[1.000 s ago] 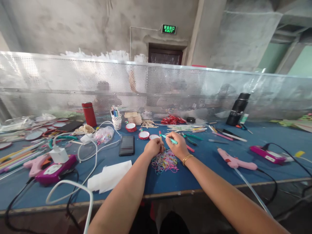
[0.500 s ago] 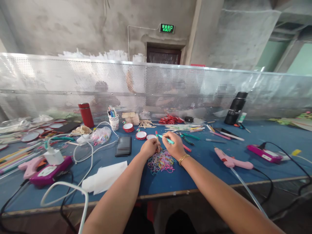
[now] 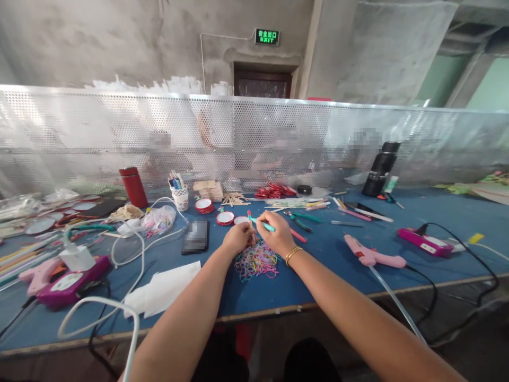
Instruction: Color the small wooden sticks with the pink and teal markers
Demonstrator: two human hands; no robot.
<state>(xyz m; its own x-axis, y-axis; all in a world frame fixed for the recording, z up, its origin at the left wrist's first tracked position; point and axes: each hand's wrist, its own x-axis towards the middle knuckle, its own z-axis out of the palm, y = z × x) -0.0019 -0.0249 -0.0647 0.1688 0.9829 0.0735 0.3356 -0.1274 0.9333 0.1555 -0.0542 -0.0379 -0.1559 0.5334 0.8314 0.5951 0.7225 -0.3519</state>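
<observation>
My left hand (image 3: 237, 239) pinches a thin wooden craft stick (image 3: 249, 216) and holds it upright, with its top end coloured red. In my right hand (image 3: 278, 233) is a teal marker pen (image 3: 268, 226), gripped as for writing, its tip at or very close to the upper part of the stick. A tangled heap of colourful rubber bands or cords (image 3: 257, 263) lies on the blue table just below both hands. A red pen (image 3: 298, 235) sits to the right of my right hand. My fingers cover the lower part of the stick.
Red-rimmed round tins (image 3: 225, 218) and wooden sticks (image 3: 234, 199) lie beyond the hands. Pliers (image 3: 299, 222) and a pink glue gun (image 3: 371, 254) are to the right. A phone (image 3: 195, 236), white paper (image 3: 163, 289) and a looping white cable (image 3: 133, 318) occupy the left.
The whole view has shifted slightly, so things appear a little further left and higher. My hands keep their grips, and the marker tip looks slightly closer to the stick.
</observation>
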